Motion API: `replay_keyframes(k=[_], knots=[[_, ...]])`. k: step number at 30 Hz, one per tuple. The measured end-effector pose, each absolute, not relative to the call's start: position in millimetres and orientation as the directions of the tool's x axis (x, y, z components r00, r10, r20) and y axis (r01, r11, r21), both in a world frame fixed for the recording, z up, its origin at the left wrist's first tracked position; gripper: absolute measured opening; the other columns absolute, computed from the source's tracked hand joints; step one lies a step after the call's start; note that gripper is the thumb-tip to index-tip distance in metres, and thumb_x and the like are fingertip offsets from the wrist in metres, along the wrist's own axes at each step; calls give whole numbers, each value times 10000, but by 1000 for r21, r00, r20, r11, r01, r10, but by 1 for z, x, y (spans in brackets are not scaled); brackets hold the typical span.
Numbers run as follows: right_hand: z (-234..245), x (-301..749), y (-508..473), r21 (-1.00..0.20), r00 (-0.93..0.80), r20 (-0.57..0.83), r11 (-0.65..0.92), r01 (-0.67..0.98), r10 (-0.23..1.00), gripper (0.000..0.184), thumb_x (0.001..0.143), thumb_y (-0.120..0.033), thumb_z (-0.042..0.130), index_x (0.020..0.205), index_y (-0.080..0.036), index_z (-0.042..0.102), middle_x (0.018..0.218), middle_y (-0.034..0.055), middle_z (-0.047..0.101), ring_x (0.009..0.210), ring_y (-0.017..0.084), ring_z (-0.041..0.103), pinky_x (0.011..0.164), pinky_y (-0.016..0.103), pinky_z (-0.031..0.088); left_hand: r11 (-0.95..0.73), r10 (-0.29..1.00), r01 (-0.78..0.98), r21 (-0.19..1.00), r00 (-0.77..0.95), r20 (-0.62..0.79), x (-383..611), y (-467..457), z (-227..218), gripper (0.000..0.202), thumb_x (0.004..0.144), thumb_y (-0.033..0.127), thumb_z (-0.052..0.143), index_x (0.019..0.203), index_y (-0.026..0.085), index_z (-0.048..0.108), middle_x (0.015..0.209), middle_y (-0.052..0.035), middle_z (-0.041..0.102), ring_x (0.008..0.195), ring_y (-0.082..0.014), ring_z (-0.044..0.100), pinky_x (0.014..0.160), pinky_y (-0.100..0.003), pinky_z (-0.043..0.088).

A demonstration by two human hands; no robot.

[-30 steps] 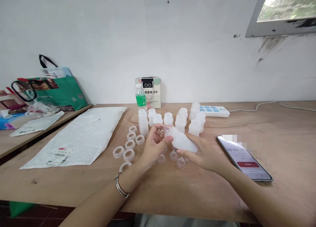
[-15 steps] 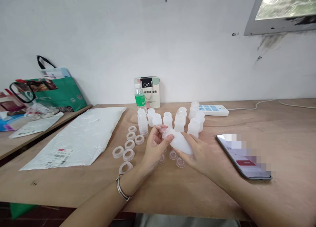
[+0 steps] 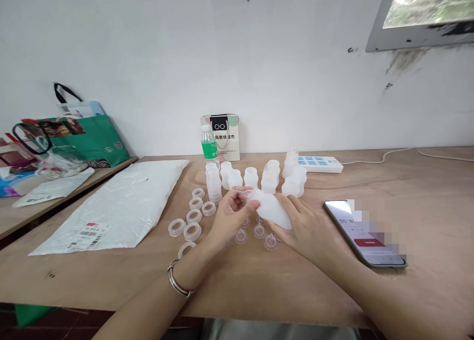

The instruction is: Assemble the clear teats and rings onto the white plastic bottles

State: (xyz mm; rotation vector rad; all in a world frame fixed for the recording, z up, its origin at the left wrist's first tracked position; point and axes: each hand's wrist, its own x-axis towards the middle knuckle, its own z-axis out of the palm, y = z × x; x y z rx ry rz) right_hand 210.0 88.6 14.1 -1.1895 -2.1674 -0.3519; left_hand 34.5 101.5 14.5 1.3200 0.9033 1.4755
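Above the table, my right hand (image 3: 301,224) is closed around the body of a translucent white plastic bottle (image 3: 274,211), which lies tilted with its mouth end to the left. My left hand (image 3: 231,214) pinches a clear, thin, soft-looking piece (image 3: 244,194) at that mouth end, with the thumb against the bottle. My fingers hide part of the joint between piece and bottle. Just below the hands lie several clear discs with raised teat-like centres (image 3: 270,241). Several translucent screw rings (image 3: 192,231) are scattered left of my left hand.
Several more white bottles (image 3: 270,176) stand behind my hands, beside a stack of clear rings (image 3: 213,183). Farther back are a water bottle (image 3: 210,147), a paper bag (image 3: 231,140) and a power strip (image 3: 321,164). A phone (image 3: 365,234) lies right, a white mailing bag (image 3: 122,202) left.
The bottle and my right hand have shifted slightly right. My left hand keeps its pinch on the clear piece at the mouth. More of the discs below shows now.
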Motion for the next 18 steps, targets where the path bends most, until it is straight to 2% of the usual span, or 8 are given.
replay_keyframes(k=[2,3,6,8,10,13,15,18], knots=[[14,212,90,-112,-384,612,556,823,692,355,813,-406,549,1050,-143,569,825,91,684,722,272,664,499,297,425,-290,953,-169,942,33,300,34,102,13,369,646,358,759,937,176,623,908,-39,634,843,-154,566,754,-276,457],[15,214,91,-183,-382,570,566,804,727,357,813,-412,549,1052,-148,569,829,88,689,718,268,662,506,297,428,-279,951,-172,945,86,297,32,102,14,363,662,341,751,963,182,626,927,-43,637,869,-160,569,771,-281,457],[21,218,94,-511,-449,341,564,649,826,336,824,-433,537,1040,-178,572,801,48,695,659,215,646,527,280,446,-238,909,-186,953,302,286,23,101,24,381,699,301,729,1055,208,631,958,-53,646,905,-175,581,802,-295,457],[26,219,95,-664,-521,225,521,536,823,335,826,-442,540,1044,-190,573,803,33,691,650,188,633,539,267,454,-207,872,-181,961,412,266,18,99,31,415,713,297,718,1109,219,623,1018,-70,645,938,-193,585,825,-312,455],[30,218,94,-703,-534,207,504,501,820,354,816,-434,559,1072,-190,568,823,34,688,666,187,625,552,269,455,-207,859,-177,962,437,266,16,98,35,417,723,339,707,1116,223,630,1098,-86,623,971,-209,575,834,-325,453],[32,216,91,-704,-531,249,527,475,810,359,803,-400,584,1089,-183,566,843,39,687,676,188,616,582,283,459,-310,877,-203,929,317,362,18,96,34,344,728,437,680,997,224,692,1144,-77,581,994,-211,542,808,-310,449],[31,215,90,-742,-562,239,523,421,792,354,806,-391,583,1093,-187,564,869,39,685,703,190,618,604,289,474,-375,879,-194,906,236,415,20,95,32,295,740,446,666,933,228,716,1075,-59,582,965,-191,536,786,-293,444],[29,216,90,-782,-614,218,512,355,759,411,806,-383,589,1171,-209,512,996,49,667,814,204,625,672,310,499,-365,885,-159,917,248,395,22,92,31,250,738,361,693,958,245,707,962,-34,617,900,-167,554,782,-292,444]])
